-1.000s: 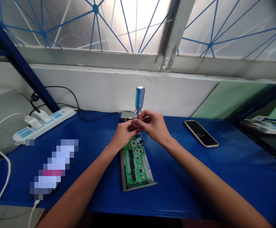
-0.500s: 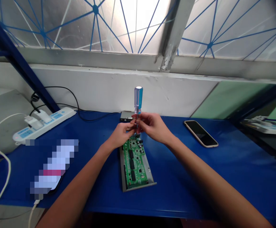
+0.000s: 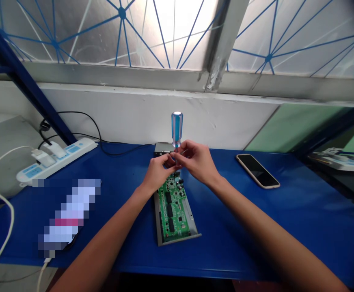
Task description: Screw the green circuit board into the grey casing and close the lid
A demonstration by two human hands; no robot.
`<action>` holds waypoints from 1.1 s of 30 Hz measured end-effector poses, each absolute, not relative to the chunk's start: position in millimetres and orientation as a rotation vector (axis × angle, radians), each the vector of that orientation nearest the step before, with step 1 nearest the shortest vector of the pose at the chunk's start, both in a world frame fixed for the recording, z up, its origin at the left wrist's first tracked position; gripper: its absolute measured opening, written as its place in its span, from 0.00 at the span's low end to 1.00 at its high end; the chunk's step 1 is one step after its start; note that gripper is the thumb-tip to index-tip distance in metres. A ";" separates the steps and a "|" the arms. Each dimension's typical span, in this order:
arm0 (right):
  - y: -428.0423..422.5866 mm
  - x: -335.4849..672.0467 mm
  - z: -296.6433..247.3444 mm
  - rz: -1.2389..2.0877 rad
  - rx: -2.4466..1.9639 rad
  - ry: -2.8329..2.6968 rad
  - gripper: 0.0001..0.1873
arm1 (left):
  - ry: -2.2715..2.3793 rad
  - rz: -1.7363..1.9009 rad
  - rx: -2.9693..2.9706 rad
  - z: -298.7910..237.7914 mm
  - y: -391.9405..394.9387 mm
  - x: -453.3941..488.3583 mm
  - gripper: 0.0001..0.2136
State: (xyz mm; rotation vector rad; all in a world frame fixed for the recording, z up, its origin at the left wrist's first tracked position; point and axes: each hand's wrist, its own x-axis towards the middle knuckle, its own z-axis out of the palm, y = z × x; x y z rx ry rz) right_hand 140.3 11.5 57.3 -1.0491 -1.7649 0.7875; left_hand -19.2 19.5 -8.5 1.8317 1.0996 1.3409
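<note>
Blue worktop (image 3: 301,215), bearing a green circuit board (image 3: 173,211) in a grey metal chassis (image 3: 157,217), a small metal box (image 3: 162,149), a dark smartphone (image 3: 257,171) and a white power strip (image 3: 57,159).

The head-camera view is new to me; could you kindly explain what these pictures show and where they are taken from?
This is no machine: a camera worn on a person's head looks down at their own bare arms. The left hand and right hand meet at the shaft of a blue-handled screwdriver, holding it upright above a green circuit board in a grey metal tray. On the blue bench also lie a smartphone and a white power strip.
</note>
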 end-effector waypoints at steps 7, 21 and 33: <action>9.6 141.5 59.7 0.875 -0.983 -1.828 0.07 | 0.964 1.215 1.860 -2.9 20.5 -27.2 0.12; 14.6 144.8 59.1 0.874 -0.957 -1.870 0.10 | 0.968 1.222 1.826 -5.6 21.3 -28.9 0.12; 14.0 147.5 60.7 0.634 -1.006 -1.979 0.06 | 1.123 1.202 1.913 1.1 19.1 -29.3 0.10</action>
